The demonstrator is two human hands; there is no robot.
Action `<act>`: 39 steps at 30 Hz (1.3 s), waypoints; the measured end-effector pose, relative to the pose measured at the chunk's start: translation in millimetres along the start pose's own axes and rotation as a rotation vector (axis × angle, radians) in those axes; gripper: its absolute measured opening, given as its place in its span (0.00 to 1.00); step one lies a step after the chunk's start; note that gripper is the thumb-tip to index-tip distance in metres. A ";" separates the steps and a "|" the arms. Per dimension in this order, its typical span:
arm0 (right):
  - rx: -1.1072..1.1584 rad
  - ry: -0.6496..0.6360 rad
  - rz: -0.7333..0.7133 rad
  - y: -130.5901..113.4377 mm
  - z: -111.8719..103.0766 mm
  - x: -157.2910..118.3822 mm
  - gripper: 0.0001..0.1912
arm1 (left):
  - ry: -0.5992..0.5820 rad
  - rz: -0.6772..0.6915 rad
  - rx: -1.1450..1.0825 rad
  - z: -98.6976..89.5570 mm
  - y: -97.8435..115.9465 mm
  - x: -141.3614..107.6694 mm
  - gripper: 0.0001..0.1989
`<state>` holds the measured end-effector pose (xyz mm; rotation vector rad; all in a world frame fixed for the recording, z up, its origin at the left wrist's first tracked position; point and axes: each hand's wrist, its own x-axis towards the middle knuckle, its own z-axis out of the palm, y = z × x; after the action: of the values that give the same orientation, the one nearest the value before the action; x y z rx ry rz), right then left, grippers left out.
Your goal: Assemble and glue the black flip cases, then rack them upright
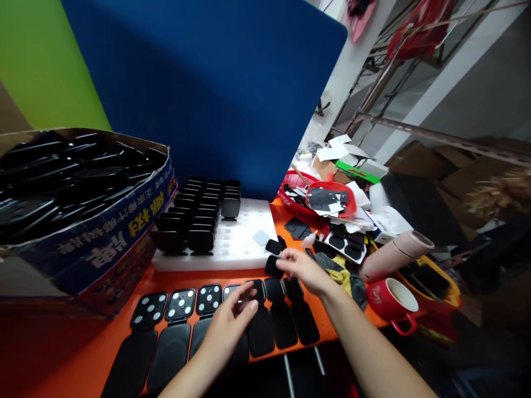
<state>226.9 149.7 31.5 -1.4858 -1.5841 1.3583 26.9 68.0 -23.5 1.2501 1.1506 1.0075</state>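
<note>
My left hand (pixel 226 320), thumb apart from its curved fingers, hovers over a row of opened black hinged cases and appears to hold nothing. My right hand (pixel 302 269) is closed in a pinch at the edge of a black square pad (pixel 272 267), beside the front right corner of the white foam tray. Another black square pad (pixel 272 246) lies just behind it. On the left, opened cases (pixel 149 309) show round white dots on their upper halves. On the right, opened cases (pixel 284 323) look plain black. My left hand partly hides the middle cases.
A white foam tray (pixel 244 221) holds rows of upright black cases (pixel 203 221) and a pale square piece (pixel 261 238). At left stands a carton (pixel 136 243) full of black parts. To the right are red baskets (pixel 298 190), a red mug (pixel 392 301) and a pink bottle (pixel 398 254).
</note>
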 end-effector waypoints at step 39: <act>-0.325 -0.228 -0.068 46.9 95.9 12.0 0.15 | -0.002 0.478 0.946 -26.2 -47.7 -49.9 0.13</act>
<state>155.0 127.6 -45.1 -1.4823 -2.0616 1.3162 -9.3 19.6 -65.9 2.3562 1.4174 0.7883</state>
